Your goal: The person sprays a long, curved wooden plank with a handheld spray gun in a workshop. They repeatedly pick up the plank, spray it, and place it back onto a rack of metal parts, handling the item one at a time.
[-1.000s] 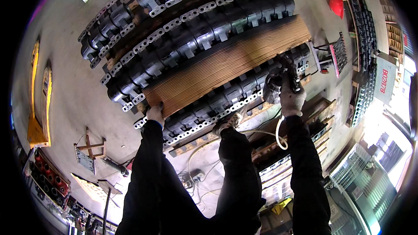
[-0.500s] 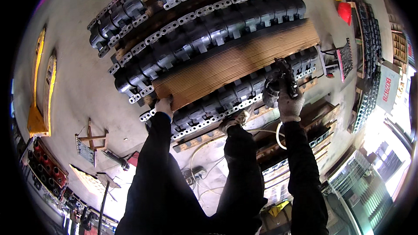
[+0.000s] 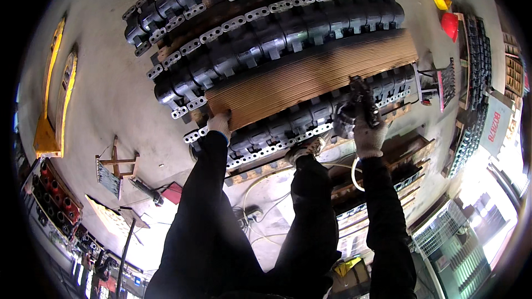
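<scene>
A long sheet of brown corrugated cardboard [image 3: 310,77] lies slantwise between two rows of black track links. My left hand [image 3: 220,124], in a pale knit glove, grips its near left corner. In my gloved right hand [image 3: 370,137] is a black, paint-caked spray gun [image 3: 363,99] with a round cup [image 3: 344,119] beside its grip. The gun is over the near row of links [image 3: 299,120], close to the cardboard's near edge. From below the right hand a white hose [image 3: 356,174] curves away. Shadow hides the trigger and the fingers around it.
More black link rows [image 3: 266,44] stretch behind the cardboard. A shoe [image 3: 310,148] of mine is against the near row, beside hoses on the floor. A small stand [image 3: 443,83] is at right, a wooden trestle [image 3: 117,169] at left. Yellow forks [image 3: 61,99] lie far left.
The view has shifted, so the rows and cardboard appear farther right. The spray gun has moved slightly left along the cardboard. My left hand still grips the same corner.
</scene>
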Motion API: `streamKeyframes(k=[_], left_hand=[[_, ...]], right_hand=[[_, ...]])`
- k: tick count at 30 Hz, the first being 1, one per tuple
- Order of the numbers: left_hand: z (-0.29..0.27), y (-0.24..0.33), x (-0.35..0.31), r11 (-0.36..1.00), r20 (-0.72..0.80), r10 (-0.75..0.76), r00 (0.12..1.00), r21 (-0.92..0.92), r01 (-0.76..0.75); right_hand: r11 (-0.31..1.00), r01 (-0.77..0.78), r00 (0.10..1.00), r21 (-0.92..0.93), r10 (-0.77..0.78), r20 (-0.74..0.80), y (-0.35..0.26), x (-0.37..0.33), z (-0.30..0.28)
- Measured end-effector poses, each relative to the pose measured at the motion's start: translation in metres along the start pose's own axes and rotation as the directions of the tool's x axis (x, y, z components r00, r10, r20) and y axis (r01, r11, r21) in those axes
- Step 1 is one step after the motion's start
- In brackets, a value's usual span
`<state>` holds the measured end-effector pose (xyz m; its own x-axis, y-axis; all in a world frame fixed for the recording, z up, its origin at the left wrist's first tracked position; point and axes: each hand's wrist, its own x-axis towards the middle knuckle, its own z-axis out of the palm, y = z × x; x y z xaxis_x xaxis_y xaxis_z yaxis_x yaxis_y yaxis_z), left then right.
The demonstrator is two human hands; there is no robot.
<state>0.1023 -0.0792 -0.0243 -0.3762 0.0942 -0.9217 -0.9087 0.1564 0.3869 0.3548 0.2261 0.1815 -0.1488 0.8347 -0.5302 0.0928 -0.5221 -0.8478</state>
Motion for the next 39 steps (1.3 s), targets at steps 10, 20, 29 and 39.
streamKeyframes(k=[10, 20, 29, 39], left_hand=[[0.013, -0.004, -0.002, 0.991, -0.065, 0.078, 0.995, -0.104, -0.085], [0.001, -0.014, 0.015, 0.975, -0.034, 0.052, 0.998, -0.214, -0.058], [-0.012, -0.059, 0.082, 0.979, 0.041, 0.085, 0.996, -0.192, -0.076], [-0.003, -0.046, 0.069, 0.661, 0.492, 0.013, 0.871, -0.657, 0.362]], right_hand=[[0.950, 0.130, 0.979, -0.285, -0.077, 0.190, 0.005, -0.031, 0.029], [0.882, 0.254, 0.966, -0.397, -0.251, 0.060, 0.043, -0.028, 0.019], [0.980, 0.184, 0.961, -0.073, -0.164, 0.223, 0.031, -0.087, 0.080], [0.792, 0.283, 0.945, -0.541, -0.326, 0.018, 0.072, -0.110, 0.091]])
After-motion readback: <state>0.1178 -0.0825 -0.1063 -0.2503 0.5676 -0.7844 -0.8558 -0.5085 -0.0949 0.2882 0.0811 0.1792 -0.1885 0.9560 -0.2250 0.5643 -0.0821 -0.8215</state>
